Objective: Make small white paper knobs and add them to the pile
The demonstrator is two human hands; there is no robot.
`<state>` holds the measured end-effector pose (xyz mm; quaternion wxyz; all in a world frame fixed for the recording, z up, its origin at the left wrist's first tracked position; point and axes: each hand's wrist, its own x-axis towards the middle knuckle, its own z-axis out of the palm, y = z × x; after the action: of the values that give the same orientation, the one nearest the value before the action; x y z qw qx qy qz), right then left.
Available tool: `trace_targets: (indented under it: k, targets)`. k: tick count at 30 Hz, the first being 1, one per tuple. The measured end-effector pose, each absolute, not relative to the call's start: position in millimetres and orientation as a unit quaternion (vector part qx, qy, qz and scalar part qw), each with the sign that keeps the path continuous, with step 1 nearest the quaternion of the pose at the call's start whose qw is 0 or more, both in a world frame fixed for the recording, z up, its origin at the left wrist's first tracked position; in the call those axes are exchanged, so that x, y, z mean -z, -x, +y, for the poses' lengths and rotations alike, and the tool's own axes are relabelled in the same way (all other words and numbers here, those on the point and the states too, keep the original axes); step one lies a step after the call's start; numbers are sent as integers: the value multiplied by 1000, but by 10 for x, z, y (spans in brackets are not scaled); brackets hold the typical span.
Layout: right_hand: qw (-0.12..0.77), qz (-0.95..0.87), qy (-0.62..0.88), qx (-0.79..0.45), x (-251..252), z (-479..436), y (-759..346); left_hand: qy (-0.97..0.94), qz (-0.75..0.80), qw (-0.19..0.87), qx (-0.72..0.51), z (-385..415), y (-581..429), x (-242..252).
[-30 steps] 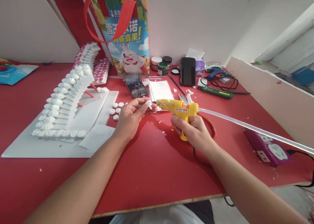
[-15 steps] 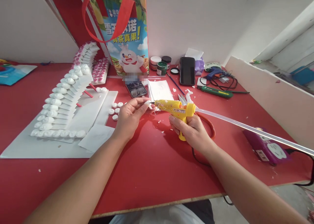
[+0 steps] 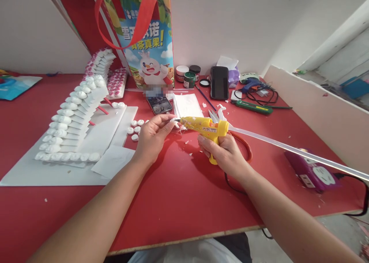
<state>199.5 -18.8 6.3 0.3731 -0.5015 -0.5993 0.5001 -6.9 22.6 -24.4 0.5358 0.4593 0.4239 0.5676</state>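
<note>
Left fingers pinch white piece; right fingers grip yellow glue gun, nozzle near piece.

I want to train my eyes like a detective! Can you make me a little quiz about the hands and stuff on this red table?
1. Which hand holds the yellow glue gun?

2. True or false: the left hand is holding a small white piece by the gun's nozzle.

3. What colour is the handle of the big bag?
A) blue
B) red
C) green

Key: 1. The right hand. 2. True. 3. B.
</note>
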Motion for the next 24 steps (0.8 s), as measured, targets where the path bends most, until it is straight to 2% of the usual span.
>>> trace_targets:
  k: [9,12,19,24]
  targets:
    - [377,-578,529,-494,-135,-194,-2006,-423,411,550,-592,230,37,214]
    - [395,-558,590,-430,-250,-166,-2131,-413,409,554,-596,225,31,201]
    - [346,-516,757,-202,-188,40,-2907,-414,413,562,-585,212,4,170]
    - [279,-504,803,-149,-5,89,-3160,-415,398,577,-580,196,-4,157]
